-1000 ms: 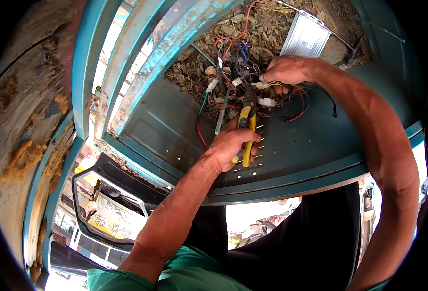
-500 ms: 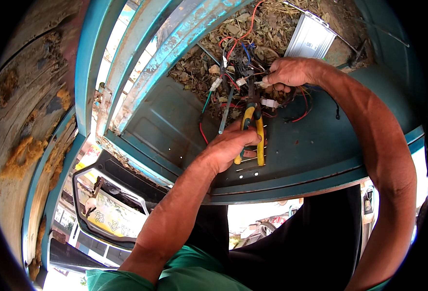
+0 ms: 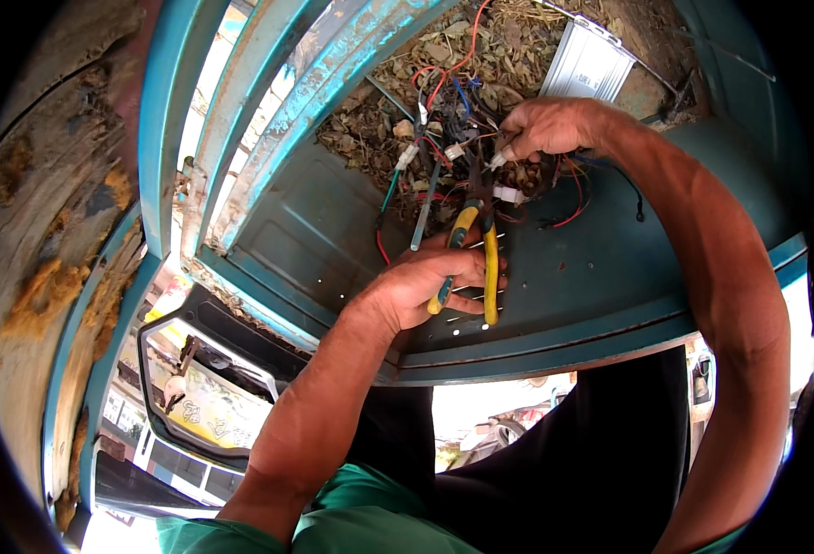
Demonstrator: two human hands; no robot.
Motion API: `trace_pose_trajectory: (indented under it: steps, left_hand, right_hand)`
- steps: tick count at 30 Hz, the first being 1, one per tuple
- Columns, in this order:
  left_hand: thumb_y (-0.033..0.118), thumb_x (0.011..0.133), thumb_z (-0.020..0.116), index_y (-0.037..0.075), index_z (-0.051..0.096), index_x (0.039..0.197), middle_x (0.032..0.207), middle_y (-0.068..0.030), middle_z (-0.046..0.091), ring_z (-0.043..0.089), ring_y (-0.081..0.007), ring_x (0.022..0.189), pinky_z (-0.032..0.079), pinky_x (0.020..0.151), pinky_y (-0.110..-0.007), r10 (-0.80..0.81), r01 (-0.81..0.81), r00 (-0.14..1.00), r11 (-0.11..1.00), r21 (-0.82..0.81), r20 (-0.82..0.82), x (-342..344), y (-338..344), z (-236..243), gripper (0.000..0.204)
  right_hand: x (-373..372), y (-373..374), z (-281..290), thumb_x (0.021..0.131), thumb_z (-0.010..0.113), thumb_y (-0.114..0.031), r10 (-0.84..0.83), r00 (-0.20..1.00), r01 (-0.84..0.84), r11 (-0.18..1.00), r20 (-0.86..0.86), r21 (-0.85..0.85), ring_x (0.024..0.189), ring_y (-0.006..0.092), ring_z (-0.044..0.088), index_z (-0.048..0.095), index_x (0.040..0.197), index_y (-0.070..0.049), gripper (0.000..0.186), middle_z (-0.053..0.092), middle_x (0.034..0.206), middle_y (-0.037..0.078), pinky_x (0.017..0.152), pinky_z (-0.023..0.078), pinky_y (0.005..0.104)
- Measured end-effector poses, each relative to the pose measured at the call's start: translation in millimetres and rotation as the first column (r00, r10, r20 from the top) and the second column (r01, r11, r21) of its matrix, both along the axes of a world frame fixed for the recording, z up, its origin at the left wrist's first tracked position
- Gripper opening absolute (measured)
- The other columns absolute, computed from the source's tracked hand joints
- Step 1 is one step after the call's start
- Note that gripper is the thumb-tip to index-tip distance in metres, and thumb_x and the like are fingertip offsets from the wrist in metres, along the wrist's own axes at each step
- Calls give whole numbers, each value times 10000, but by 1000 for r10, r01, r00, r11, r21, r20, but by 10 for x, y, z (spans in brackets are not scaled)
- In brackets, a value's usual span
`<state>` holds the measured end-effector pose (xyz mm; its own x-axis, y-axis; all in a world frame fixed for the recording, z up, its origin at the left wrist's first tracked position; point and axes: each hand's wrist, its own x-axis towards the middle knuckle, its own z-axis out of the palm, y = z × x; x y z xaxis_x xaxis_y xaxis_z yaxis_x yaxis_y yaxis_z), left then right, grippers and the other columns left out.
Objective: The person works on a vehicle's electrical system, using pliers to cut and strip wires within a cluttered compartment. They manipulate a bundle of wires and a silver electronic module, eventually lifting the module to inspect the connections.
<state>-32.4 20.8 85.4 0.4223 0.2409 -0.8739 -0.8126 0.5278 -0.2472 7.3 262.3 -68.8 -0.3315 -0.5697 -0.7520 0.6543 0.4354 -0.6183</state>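
Left hand [image 3: 423, 283], forearm slanting in from lower left, grips yellow-handled pliers [image 3: 491, 268], handles spread; right hand [image 3: 551, 127], arm bowed inward, pinches a white connector [image 3: 498, 160].

Grn shirt [image 3: 379, 528] w/ matching slvs [image 3: 199, 535], v. dk trousers [image 3: 564, 452], bare forearms [image 3: 319, 397] & fingers [image 3: 462, 265]

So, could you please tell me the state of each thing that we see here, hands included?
Yellow-handled pliers: gripped in the left hand, handles spread apart
Small white connector: pinched in the right hand
Second white connector: not held, beside the pliers
Silver metal box: not held, lying beyond the right hand
Wires: tangled
Dry leaves: scattered
Blue metal bar: paint worn in patches
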Motion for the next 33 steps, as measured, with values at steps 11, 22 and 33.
trace_pose_trajectory:
  steps: [11, 22, 33]
  left_hand:
    - [87, 856, 601, -2, 295, 1530, 1274, -126, 625, 618, -327, 1225, 512, 995, -544, -126, 126, 992, 992, 29, -10, -67, 4, 12, 745]
    - [84, 833, 609, 52, 483, 1311, 1119, -141, 636, 638, -293, 937, 526, 814, -480, 220, -218, 973, 975, -36, 65, 60, -121, -89, 495]
    - [54, 835, 586, 91, 500, 1296, 993, -123, 623, 569, -233, 729, 473, 693, -432, 154, -163, 984, 981, -108, -88, 198, -32, -18, 471]
  right_hand:
    - [-56, 24, 96, 914, 661, -388, 37, 999, -37, 999, -23, 11, 888, 197, 610, 675, 1229, -43, 468, 688, 911, 60, 850, 462, 400]
    - [-35, -3, 30, 898, 682, -371, -57, 998, 57, 998, 14, 0, 811, 182, 619, 702, 1019, -40, 353, 687, 834, 48, 788, 470, 391]
    - [-50, -8, 113, 946, 644, -369, 22, 981, 19, 977, -192, 211, 800, 207, 659, 701, 953, -12, 362, 702, 875, 95, 779, 508, 389]
